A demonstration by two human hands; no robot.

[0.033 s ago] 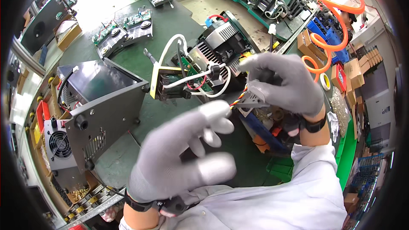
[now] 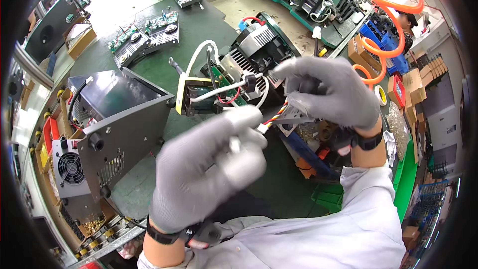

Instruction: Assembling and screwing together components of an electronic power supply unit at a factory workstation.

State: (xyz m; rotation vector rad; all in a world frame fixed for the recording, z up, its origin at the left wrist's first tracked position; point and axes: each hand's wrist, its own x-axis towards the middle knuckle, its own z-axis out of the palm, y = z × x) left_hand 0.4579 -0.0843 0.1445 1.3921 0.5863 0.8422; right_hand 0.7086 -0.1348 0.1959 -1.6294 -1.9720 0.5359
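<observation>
My gloved right hand (image 2: pixel 331 92) is closed on a thin twisted cable (image 2: pixel 277 117) of red, yellow, black and white wires, which comes out beneath its thumb. A small white connector (image 2: pixel 262 128) ends the cable, beside the fingertips of my gloved left hand (image 2: pixel 209 162). That hand is smeared by motion, its fingers bent, and whether it touches the connector cannot be made out. Behind both hands lies an opened power unit with a finned heat sink (image 2: pixel 241 67), a green circuit board (image 2: pixel 219 77), thick white cables and a yellow-framed transformer (image 2: pixel 184 94).
A dark metal housing (image 2: pixel 124 139) with vent slots stands at the left, next to a grey fan unit (image 2: pixel 70 167). Circuit assemblies (image 2: pixel 162 32) lie farther back. An orange coiled hose (image 2: pixel 383 52) hangs at the right. A blue bin (image 2: pixel 311 157) sits under my right hand.
My left hand has shifted slightly up with its fingers drawn in, and the white connector now shows beside it. My right hand has moved only a little.
</observation>
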